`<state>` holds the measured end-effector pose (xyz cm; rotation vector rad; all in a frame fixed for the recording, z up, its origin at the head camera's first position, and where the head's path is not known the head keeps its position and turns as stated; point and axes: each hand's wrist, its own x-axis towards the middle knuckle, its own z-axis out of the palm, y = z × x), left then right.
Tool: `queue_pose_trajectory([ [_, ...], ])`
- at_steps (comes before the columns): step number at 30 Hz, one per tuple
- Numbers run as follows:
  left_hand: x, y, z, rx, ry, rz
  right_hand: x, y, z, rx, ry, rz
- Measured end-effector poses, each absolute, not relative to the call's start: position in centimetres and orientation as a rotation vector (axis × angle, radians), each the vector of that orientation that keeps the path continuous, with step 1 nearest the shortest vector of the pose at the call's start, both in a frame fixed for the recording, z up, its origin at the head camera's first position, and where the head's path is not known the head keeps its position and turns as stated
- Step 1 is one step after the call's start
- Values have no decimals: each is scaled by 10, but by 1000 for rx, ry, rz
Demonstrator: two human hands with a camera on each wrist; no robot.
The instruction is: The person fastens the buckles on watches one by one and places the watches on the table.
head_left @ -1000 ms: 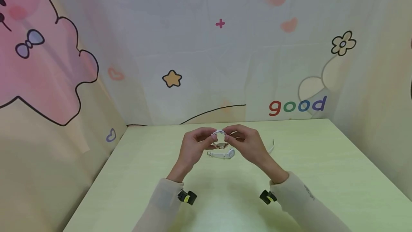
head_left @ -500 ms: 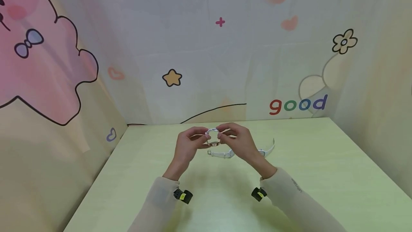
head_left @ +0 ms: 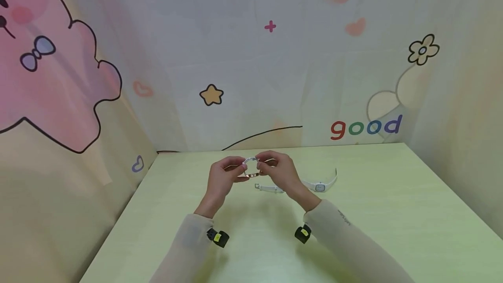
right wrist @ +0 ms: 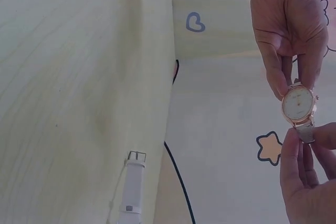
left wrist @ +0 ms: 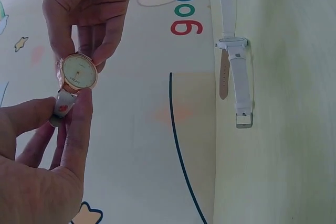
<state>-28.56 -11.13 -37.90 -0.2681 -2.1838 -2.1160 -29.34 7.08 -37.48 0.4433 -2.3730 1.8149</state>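
Note:
A wristwatch [left wrist: 79, 71] with a white round dial, rose-gold case and white strap hangs above the table, its strap bent into a ring. My left hand [head_left: 222, 180] pinches the ring's left side with fingers and thumb. On the opposite side my right hand [head_left: 280, 173] pinches it the same way. The dial faces away from the head camera, but both wrist views show it. Behind my right hand lies a white watch with a squarish face [head_left: 320, 188]. A second white watch's strap [head_left: 269, 188] pokes out left of that hand, its face hidden in the head view.
The pale yellow-green table [head_left: 377, 217] ends at the back against a printed cloth [head_left: 243, 56] with hearts, a star and the word "good". Cloth also hangs at both sides. Each sleeve cuff carries a small black camera [head_left: 302, 233].
Both hands have moved left together, still holding the rose-gold watch. More of the square-faced watch shows to the right, while the other watch's face is now covered by my right hand.

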Motion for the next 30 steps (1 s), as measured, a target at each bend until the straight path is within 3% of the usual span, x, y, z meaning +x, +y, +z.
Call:
queue_pose_trajectory([
  [30, -314, -149, -417, 123, -2332, -2097, -326, 13, -415, 19, -2410, 2192],
])
